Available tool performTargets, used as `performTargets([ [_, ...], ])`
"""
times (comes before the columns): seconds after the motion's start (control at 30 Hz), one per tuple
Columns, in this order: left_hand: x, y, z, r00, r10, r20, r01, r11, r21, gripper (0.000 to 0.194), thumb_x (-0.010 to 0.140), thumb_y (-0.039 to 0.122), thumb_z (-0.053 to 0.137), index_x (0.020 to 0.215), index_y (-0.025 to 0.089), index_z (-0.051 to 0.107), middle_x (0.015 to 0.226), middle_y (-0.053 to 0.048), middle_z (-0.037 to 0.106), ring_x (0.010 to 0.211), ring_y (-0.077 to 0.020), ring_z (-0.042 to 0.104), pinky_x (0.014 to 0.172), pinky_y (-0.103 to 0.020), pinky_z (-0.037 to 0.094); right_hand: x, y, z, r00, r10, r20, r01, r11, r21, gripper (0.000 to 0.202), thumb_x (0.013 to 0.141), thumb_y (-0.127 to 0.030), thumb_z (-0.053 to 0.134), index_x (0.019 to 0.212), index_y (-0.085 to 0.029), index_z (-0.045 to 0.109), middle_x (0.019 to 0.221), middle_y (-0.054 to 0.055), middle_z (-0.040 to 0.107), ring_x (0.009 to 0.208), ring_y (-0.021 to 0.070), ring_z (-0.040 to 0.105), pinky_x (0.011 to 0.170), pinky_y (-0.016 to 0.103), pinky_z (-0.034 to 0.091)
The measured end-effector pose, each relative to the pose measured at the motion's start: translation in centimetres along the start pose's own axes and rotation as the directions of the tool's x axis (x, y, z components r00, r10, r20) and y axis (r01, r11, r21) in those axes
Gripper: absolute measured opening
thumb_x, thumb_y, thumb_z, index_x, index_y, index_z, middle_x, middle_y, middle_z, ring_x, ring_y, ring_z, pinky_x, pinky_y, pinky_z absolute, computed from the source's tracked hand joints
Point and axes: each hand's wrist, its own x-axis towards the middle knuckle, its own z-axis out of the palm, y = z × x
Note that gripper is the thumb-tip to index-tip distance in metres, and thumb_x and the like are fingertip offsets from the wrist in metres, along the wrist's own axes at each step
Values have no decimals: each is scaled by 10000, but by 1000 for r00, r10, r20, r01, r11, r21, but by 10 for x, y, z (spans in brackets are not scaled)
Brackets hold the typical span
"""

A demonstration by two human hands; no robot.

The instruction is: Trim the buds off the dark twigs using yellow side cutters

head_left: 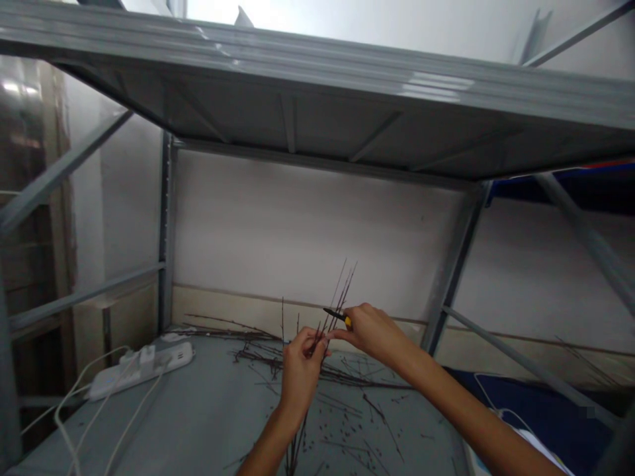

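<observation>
My left hand [302,360] is closed round several thin dark twigs [341,301], whose tips rise above it against the wall and whose lower ends hang below the wrist. To its right, my right hand [370,330] is closed on a small tool [337,316] with dark jaws and a yellow part; the jaws point left, close to the upright twigs. The thumb of my right hand reaches the twigs beside the left fingertips. Behind and under the hands lies a pile of long twigs [258,357] on the grey shelf [198,410].
A white power strip [143,370] with white cables lies at the left. Twig scraps and small dark bits [342,423] litter the shelf in front. An upper metal shelf [317,59] spans overhead, with posts on both sides. Dark blue cloth [555,410] is at the right.
</observation>
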Motion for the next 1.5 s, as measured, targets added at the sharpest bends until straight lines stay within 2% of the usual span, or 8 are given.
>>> performTargets([
  [0.3,-3,-3,-4,999,-33,-10,33,999,16,249,864,429,694,821,194,627,679,-4,688,655,-194,708,583,-231,509,0,1,1,997,56,-61,-50,995,89,592,840,-757,554,718,-193,683,679,126,688,711,278,691,608,308,429],
  [0.43,0,-3,-6,997,-65,-36,64,998,-22,258,837,425,722,814,194,612,697,-8,692,651,-195,714,561,-228,502,5,8,-9,986,123,-114,-93,966,241,527,875,-678,569,640,-210,624,589,67,654,593,218,637,570,296,391],
  [0.53,0,-1,-5,997,-70,-34,69,997,-37,286,817,449,736,801,191,613,733,-29,712,667,-201,716,561,-234,515,12,10,-14,969,197,-147,-110,883,457,442,869,-590,609,666,-200,647,584,34,644,548,177,595,544,278,389],
  [0.67,-1,-2,-2,998,-58,-40,56,998,-41,309,799,465,750,786,190,610,741,-32,708,670,-197,710,569,-237,527,20,4,-13,958,283,-45,-167,678,716,299,783,-478,706,802,-180,695,525,-17,593,455,139,538,457,243,389],
  [0.9,-2,-2,-1,997,-65,-30,62,995,-83,307,800,447,756,816,198,576,773,-22,693,669,-185,717,570,-235,537,22,-2,-13,961,272,-42,-146,634,759,221,800,-401,667,769,-182,673,467,-31,552,413,133,528,419,232,396],
  [1.17,1,-4,0,994,-95,-48,89,990,-113,329,738,399,812,764,194,556,704,-6,653,631,-189,687,533,-249,543,16,6,-12,962,254,-102,-120,727,676,313,841,-487,640,794,-183,699,706,53,713,582,181,638,551,278,467],
  [1.33,-1,-5,-1,993,-96,-75,92,994,-56,313,748,409,796,756,199,565,710,-7,662,658,-199,688,546,-261,558,5,23,-24,969,156,-189,-104,960,261,416,874,-598,595,892,-191,681,846,100,751,781,272,701,653,330,456],
  [1.5,-4,-6,-2,996,-44,-77,46,999,21,273,778,395,769,751,202,578,713,-8,671,668,-198,684,579,-255,546,1,30,-32,984,105,-146,-99,994,46,529,880,-701,533,912,-191,673,858,122,747,824,300,717,641,336,464],
])
